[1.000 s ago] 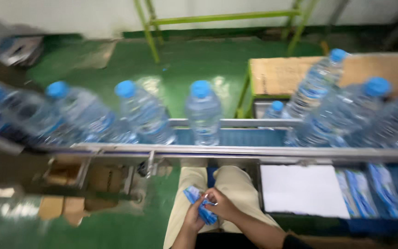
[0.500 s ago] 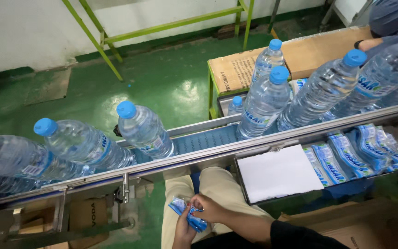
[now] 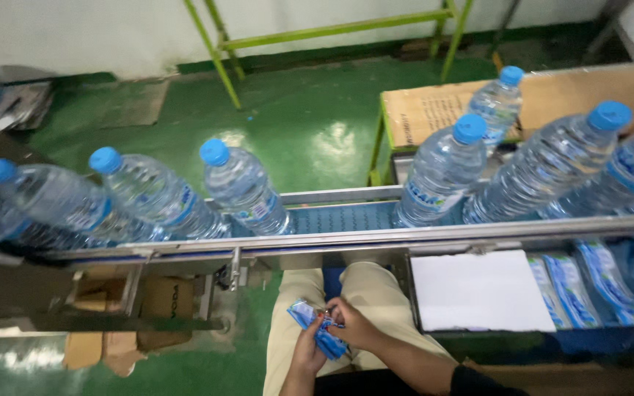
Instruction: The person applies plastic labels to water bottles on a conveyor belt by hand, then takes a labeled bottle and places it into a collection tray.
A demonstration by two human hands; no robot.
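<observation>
Over my lap, my left hand (image 3: 307, 350) and my right hand (image 3: 351, 323) both grip a small bundle of blue plastic label sleeves (image 3: 312, 327). The right fingers pinch the bundle's upper end while the left hand supports it from below. Just beyond my knees runs a conveyor belt (image 3: 335, 217) carrying clear water bottles with blue caps: one (image 3: 244, 188) ahead of my hands, others (image 3: 144, 196) to the left, and more (image 3: 440, 171) to the right.
A tray (image 3: 478, 330) under the conveyor's right part holds a white sheet (image 3: 478, 290) and rows of blue label sleeves (image 3: 588, 286). A cardboard-topped green stand (image 3: 423, 117) sits behind the belt. Cardboard boxes (image 3: 159, 301) lie on the green floor (image 3: 295, 125) at left.
The view has swung and levelled. The bottles stand further left on the belt than before. My hands stay over my lap, still working the label bundle.
</observation>
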